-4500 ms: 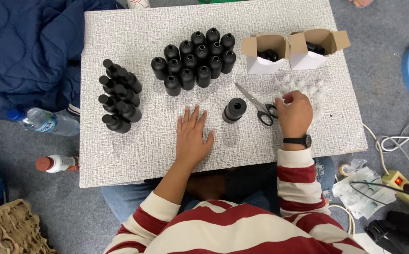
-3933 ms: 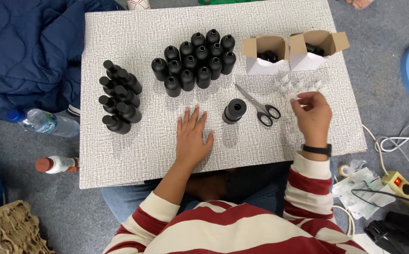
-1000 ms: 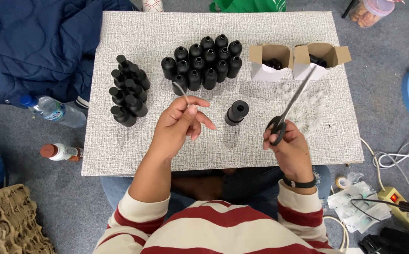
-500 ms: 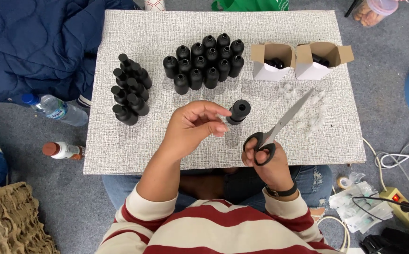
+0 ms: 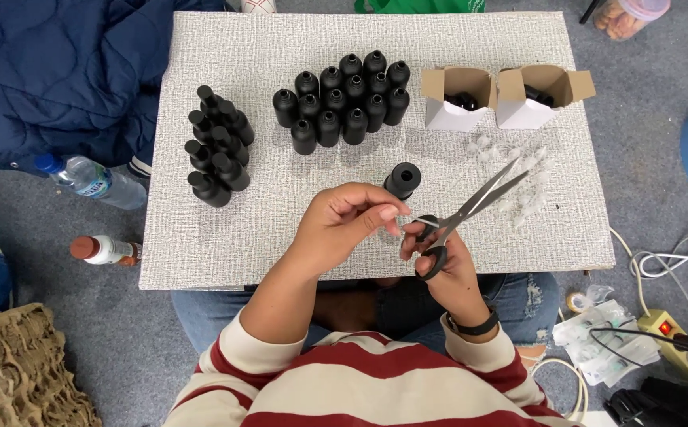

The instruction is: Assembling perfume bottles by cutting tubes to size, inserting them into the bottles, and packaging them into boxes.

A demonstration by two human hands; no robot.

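Note:
My right hand (image 5: 443, 261) grips black-handled scissors (image 5: 474, 207) whose blades point up to the right, slightly apart. My left hand (image 5: 344, 225) is pinched on a small thin clear piece (image 5: 427, 223) that runs toward the scissor handles. Both hands meet above the near edge of the grey textured table (image 5: 201, 253). A single black bottle (image 5: 401, 180) stands just beyond my left fingers.
A cluster of upright black bottles (image 5: 342, 107) and a pile of lying ones (image 5: 217, 146) sit on the table. Two open cardboard boxes (image 5: 510, 99) stand at the back right, small clear parts (image 5: 518, 170) scattered before them. Blue jacket (image 5: 51, 79), plastic bottles (image 5: 90, 180), power strip (image 5: 672, 332) on the floor.
My right hand picked up the scissors and brought them in toward my body. My left hand lifted off the table, took a small clear piece and moved to meet the scissors.

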